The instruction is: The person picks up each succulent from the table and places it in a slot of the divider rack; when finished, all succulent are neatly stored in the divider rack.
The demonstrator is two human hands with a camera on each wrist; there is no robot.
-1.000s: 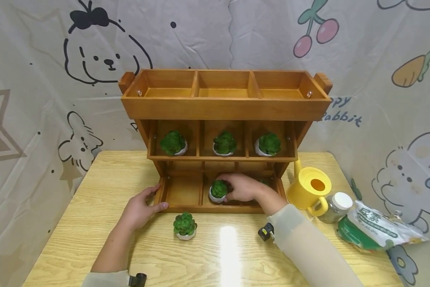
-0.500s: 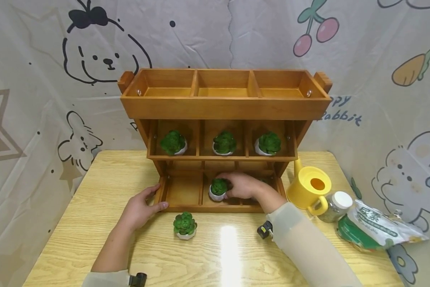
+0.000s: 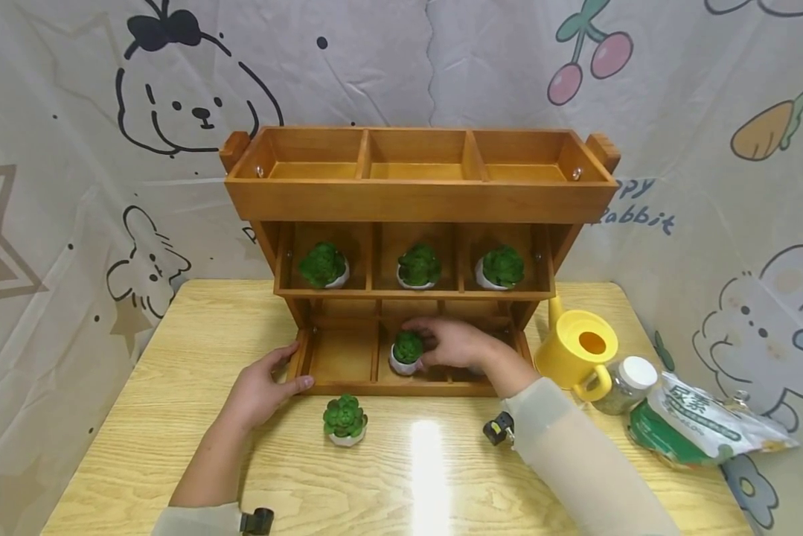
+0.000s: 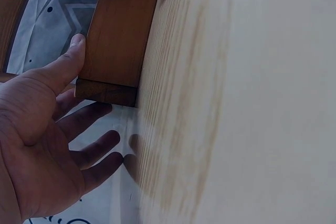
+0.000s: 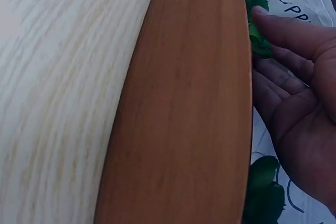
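A three-tier wooden plant shelf (image 3: pixel 421 202) stands on the table. At the left corner of its bottom tray my left hand (image 3: pixel 262 391) holds on, thumb over the front edge, fingers against the outer side. My right hand (image 3: pixel 456 345) reaches into the bottom tray's middle compartment. Its thumb and fingers are round a small potted succulent (image 3: pixel 408 350) with a white pot, which stands upright there. In the right wrist view the front board hides the pot, and only green leaves (image 5: pixel 258 30) show by the thumb. Another potted succulent (image 3: pixel 345 418) sits on the table before the tray.
Three potted succulents (image 3: pixel 419 266) fill the middle tier, one per compartment. More leaves (image 5: pixel 265 192) show in the bottom tray's right compartment, mostly behind my right arm. A yellow watering can (image 3: pixel 562 357), a white-lidded jar (image 3: pixel 625 387) and a white-green bag (image 3: pixel 705 424) stand at right.
The succulent in the bottom middle compartment and my right hand around it have barely shifted, the fingers straightening slightly. My left hand keeps its place on the tray corner.
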